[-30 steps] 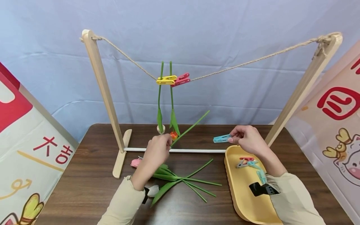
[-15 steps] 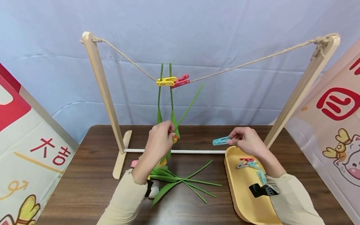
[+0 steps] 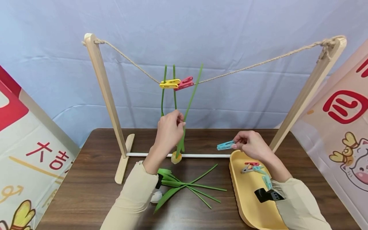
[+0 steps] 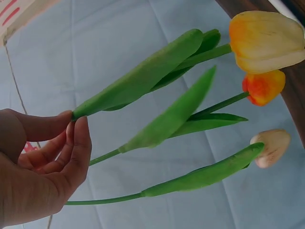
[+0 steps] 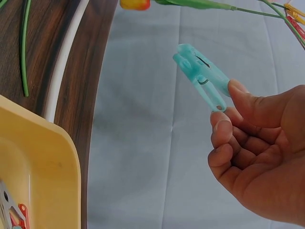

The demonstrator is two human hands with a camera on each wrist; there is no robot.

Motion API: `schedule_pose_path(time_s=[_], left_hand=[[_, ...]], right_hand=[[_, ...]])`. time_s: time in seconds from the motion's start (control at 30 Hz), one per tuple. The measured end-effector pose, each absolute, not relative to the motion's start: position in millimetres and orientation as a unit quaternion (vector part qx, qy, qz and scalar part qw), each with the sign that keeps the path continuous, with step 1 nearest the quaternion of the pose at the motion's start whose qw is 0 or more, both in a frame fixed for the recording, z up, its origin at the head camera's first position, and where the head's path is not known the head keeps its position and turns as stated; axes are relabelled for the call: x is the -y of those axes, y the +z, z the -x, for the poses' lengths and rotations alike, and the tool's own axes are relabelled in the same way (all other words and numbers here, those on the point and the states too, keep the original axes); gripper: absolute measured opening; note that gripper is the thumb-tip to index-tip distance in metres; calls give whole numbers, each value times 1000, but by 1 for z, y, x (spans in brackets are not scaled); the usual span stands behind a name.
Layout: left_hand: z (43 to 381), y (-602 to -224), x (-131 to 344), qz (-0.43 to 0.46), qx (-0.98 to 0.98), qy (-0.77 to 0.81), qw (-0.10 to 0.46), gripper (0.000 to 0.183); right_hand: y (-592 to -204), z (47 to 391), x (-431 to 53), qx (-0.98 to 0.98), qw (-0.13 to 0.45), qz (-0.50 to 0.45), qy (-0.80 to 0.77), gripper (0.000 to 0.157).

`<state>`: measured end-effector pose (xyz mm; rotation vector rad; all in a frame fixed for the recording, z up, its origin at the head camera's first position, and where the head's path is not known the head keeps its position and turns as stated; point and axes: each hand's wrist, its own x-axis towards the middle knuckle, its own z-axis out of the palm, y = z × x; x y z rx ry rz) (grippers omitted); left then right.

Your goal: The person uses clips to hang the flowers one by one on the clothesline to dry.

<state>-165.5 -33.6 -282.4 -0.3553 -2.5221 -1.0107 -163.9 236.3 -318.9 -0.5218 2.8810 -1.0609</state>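
Observation:
My left hand pinches the green stem of a yellow-orange tulip, which hangs bloom down. Its bare stem end rises in front of the rope, just right of a red clothespin. Between thumb and fingers of my right hand is a light blue clothespin, held above the tray's far end. A yellow clothespin and the red one hold two more tulips on the rope, an orange tulip and a whitish tulip. In the head view my left hand hides their lower parts.
Wooden posts carry the rope, joined low down by a white rod. Several tulips lie on the brown table, partly under my left sleeve. At right stands a yellow tray with several clothespins.
My left hand has risen and moved slightly right, lifting the tulip from the table until its stem stands steeper and reaches past the rope. The right hand with the clothespin has barely moved.

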Motion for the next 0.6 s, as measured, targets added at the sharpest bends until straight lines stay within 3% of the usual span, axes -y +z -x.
schedule_pose_path(time_s=[0.6], left_hand=[[178, -262, 26, 112, 905, -356, 202, 5]], right_hand=[[-299, 171, -225, -925, 8, 189, -330, 5]])
